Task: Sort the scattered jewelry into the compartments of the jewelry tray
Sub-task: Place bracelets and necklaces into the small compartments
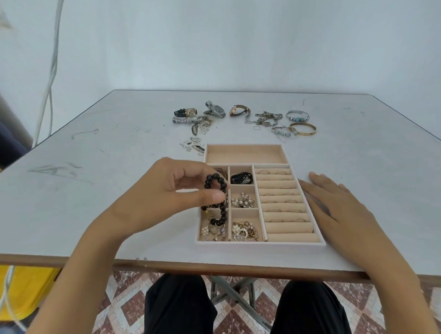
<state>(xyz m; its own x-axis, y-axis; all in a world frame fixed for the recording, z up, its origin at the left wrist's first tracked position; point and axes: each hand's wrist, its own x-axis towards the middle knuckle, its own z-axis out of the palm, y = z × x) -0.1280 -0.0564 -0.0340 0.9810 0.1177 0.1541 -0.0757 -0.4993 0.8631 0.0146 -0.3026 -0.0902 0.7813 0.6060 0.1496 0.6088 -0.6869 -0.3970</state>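
Note:
A beige jewelry tray (pixel 321 240) lies near the table's front edge. My left hand (pixel 165 194) pinches a black bead bracelet (pixel 217 205), which dangles over the tray's left column of compartments. My right hand (pixel 342 207) rests flat on the table, fingers apart, touching the tray's right side. The small compartments hold pearl and gold pieces (pixel 242 200) and a black item (pixel 241 178). Thin rings (pixel 284 209) sit in the ring rolls on the right. The long back compartment (pixel 244 154) holds nothing.
Scattered pieces lie beyond the tray: watches (pixel 215 110), a chain tangle (pixel 266 118), a blue bead bangle (pixel 297 116), a gold bangle (pixel 303 129) and small earrings (pixel 194 144). The table's front edge (pixel 218 266) runs just behind my knees. Cables (pixel 50 73) hang at the left wall.

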